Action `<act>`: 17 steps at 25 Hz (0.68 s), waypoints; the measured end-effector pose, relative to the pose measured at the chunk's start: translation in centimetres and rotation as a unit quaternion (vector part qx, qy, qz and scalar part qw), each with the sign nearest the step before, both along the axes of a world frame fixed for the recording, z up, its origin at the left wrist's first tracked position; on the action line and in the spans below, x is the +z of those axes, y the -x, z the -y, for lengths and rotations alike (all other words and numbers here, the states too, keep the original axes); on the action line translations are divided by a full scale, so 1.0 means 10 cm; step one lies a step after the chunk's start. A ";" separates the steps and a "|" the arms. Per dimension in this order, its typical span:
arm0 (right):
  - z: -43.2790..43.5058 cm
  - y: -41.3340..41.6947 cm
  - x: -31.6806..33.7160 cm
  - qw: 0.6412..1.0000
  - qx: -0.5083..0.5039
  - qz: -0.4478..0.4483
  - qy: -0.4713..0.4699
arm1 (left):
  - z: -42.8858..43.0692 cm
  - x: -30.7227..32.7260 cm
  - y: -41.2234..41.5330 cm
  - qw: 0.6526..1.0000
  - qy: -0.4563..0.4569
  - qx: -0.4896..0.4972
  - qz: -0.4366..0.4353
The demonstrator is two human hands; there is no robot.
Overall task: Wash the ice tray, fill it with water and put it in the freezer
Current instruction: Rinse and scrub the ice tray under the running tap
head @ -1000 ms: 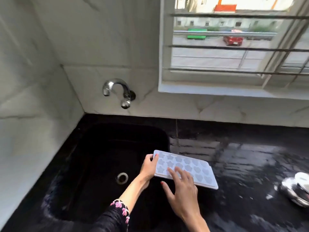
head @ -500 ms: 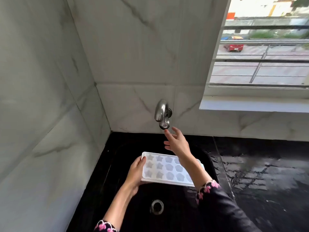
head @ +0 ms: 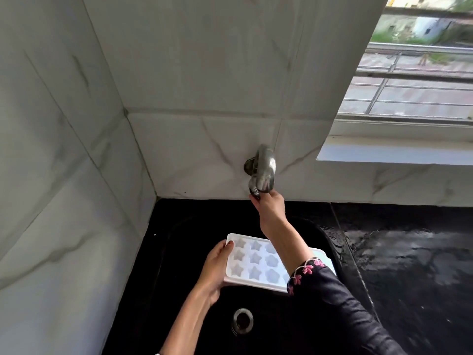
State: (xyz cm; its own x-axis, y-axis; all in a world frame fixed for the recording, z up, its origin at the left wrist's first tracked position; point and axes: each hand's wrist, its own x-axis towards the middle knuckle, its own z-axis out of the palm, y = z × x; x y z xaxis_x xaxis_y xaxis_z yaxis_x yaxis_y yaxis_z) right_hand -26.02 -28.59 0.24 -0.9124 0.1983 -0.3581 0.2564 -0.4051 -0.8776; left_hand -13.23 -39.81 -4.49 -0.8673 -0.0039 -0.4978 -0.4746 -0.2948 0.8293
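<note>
A white ice tray (head: 256,262) with star and flower shaped cells hangs level over the black sink (head: 179,252). My left hand (head: 215,267) grips its left short edge. My right forearm crosses over the tray and hides its right part. My right hand (head: 268,204) reaches up to the steel tap (head: 263,167) on the back wall, with its fingers closed on the knob under the spout. No water is running from the tap.
The sink's steel drain (head: 242,320) lies below the tray. A wet black counter (head: 409,265) stretches to the right. White marble walls close the left and back. A window sill (head: 394,153) juts out at upper right.
My right hand has risen from just below the tap and closed on its knob. The tray stays over the sink in my left hand. The view has shifted closer to the tap.
</note>
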 end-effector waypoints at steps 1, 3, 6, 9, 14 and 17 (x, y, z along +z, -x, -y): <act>0.01 0.03 -0.04 0.998 -0.001 0.012 -0.058 | -0.01 0.02 -0.02 1.000 -0.001 -0.001 0.001; 0.03 0.03 -0.05 0.983 0.007 0.038 -0.182 | -0.03 0.03 -0.04 1.000 0.003 -0.001 -0.003; 0.00 0.01 0.04 0.966 0.028 0.065 -0.251 | -0.06 0.05 -0.08 1.000 0.013 -0.003 -0.006; -0.02 -0.17 0.13 0.992 0.028 0.083 -0.094 | -0.06 0.05 -0.11 1.000 0.012 0.012 -0.009; 0.03 -0.80 0.22 0.967 0.109 0.161 0.163 | -0.12 0.09 -0.13 0.999 0.011 0.002 -0.033; 0.02 -0.82 0.30 0.982 0.155 0.108 0.023 | -0.16 0.15 -0.14 0.999 0.015 0.005 -0.033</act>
State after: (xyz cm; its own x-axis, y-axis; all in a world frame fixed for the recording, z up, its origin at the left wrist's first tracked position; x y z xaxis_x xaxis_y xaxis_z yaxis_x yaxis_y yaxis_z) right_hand -17.80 -28.80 3.20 -0.8280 -0.0979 -0.5521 0.5520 -0.3154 -0.7719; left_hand -11.82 -38.17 -3.01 -0.8982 -0.0265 -0.4388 -0.4155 -0.2745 0.8672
